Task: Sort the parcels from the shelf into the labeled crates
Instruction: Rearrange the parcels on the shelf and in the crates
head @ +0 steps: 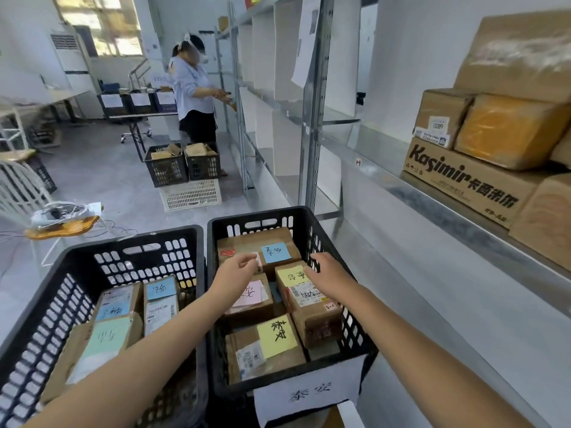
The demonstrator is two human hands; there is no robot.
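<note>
Two black plastic crates stand below me. The right crate has a white paper label on its front and holds several brown parcels with coloured notes. My left hand hovers over the pink-note parcel with loosely curled fingers that hold nothing. My right hand rests with relaxed fingers on the top edge of the yellow-note parcel. A blue-note parcel lies at the back, another yellow-note parcel at the front. The left crate holds parcels with blue and green notes.
A metal shelf runs along the right and carries stacked cardboard boxes. Further back a person stands at the shelving beside two black crates on a white one. Chairs and cables sit at the left.
</note>
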